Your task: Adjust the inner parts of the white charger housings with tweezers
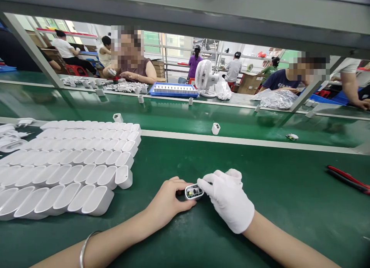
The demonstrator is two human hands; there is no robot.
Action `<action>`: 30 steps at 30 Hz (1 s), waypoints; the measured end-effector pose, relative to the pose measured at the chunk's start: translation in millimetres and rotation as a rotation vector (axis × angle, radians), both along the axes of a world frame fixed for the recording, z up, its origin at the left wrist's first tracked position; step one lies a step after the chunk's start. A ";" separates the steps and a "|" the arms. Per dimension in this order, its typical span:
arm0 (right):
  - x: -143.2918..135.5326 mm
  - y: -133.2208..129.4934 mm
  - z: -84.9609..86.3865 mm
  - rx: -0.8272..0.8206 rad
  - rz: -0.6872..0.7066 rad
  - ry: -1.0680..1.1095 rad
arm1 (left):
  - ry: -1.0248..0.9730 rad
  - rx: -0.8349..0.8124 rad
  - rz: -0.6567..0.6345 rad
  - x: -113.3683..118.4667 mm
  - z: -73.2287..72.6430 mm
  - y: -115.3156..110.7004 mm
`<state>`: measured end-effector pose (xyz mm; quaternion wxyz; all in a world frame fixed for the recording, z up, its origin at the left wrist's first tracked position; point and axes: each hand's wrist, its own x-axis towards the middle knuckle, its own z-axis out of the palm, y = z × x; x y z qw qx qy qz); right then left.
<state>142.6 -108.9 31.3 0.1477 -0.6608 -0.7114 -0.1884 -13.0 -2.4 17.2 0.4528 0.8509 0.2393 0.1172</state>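
Observation:
Between the thumb and fingers of my bare left hand (167,198) sits a small white oval charger housing (189,198), its open end facing up. A circuit board with small electronic parts, one of them yellow, shows inside. My right hand (227,198) wears a white glove, and its fingers are closed at the right end of the housing, touching the rim. The right thumb is largely hidden. To the left, several rows of white oval housings (98,200) stand on the green table with their open ends up.
Red-and-black pliers (348,179) lie at the right. On the green belt beyond the white strip stand a white housing (215,128) and a small circuit piece (292,136). White parts (11,139) are heaped far left. Across the belt, people work near a fan (204,77) and blue tray (173,90).

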 end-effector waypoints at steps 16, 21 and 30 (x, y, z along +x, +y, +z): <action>27.0 -10.1 -7.9 -0.165 -0.140 0.628 | -0.255 0.028 0.024 -7.4 -5.6 -2.7; -8.8 -16.6 -3.6 -0.249 0.132 1.123 | -0.441 0.085 -0.078 -11.8 -8.9 -8.1; -13.1 -16.1 -9.4 0.006 0.139 1.212 | -0.314 -0.369 -0.065 -8.9 2.9 -13.2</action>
